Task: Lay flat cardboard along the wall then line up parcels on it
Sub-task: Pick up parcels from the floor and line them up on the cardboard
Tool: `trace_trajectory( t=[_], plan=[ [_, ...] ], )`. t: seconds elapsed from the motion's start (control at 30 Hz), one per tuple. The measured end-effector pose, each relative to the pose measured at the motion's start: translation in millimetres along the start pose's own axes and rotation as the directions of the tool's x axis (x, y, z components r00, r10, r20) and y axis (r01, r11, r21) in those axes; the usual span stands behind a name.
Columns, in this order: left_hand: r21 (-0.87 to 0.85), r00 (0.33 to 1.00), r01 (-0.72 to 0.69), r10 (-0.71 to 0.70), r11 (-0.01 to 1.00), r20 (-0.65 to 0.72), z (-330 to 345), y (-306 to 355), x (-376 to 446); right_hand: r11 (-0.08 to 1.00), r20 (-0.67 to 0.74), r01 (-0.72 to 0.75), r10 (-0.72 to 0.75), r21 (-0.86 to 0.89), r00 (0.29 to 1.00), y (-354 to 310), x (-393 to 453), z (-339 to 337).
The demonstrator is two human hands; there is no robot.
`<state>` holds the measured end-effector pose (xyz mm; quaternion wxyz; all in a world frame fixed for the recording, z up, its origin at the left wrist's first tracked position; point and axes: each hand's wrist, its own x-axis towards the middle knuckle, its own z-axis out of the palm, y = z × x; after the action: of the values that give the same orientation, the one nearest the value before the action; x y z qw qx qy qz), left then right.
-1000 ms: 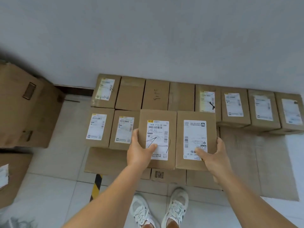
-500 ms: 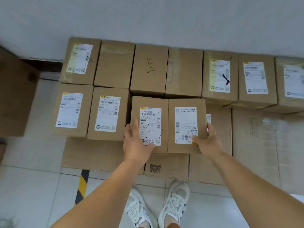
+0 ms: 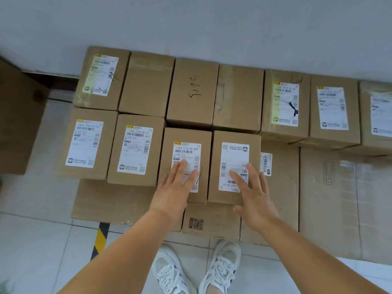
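Observation:
Flat cardboard sheets (image 3: 331,198) lie on the floor along the white wall. Several brown parcels stand on them in two rows. In the front row, two parcels sit side by side: the left one (image 3: 186,136) and the right one (image 3: 235,139), both with white labels. My left hand (image 3: 176,187) rests flat on the left parcel's top, fingers spread. My right hand (image 3: 252,192) lies flat over the right parcel's label, fingers apart. Neither hand grips anything.
A big brown carton (image 3: 19,122) stands at the left edge. My white shoes (image 3: 197,270) are on the pale tiles just in front of the cardboard. A yellow-black floor stripe (image 3: 99,238) runs under the sheet. Bare cardboard stretches to the right of the front row.
The two parcels have gone down into the front row on the cardboard. Both hands have let go of their sides and now lie flat on top.

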<state>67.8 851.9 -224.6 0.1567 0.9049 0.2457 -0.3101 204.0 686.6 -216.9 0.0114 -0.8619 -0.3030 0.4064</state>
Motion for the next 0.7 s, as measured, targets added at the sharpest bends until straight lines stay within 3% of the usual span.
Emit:
trace_trajectory(
  t=[0.2,0.53,0.7],
  plan=[
    [-0.006,1.0,0.007,-0.007,1.0,-0.011,-13,-2,17,1.0,-0.041,0.017,-0.017,0.01,0.999,0,17,-7],
    [-0.054,0.994,0.103,-0.1,0.993,0.044,-45,21,6,0.999,0.085,-0.03,0.028,0.018,0.996,-8,14,-27],
    [-0.379,0.976,0.085,-0.153,0.921,-0.153,-93,62,-37,0.95,-0.185,0.023,0.037,0.31,0.982,-20,-39,-62]
  ],
)
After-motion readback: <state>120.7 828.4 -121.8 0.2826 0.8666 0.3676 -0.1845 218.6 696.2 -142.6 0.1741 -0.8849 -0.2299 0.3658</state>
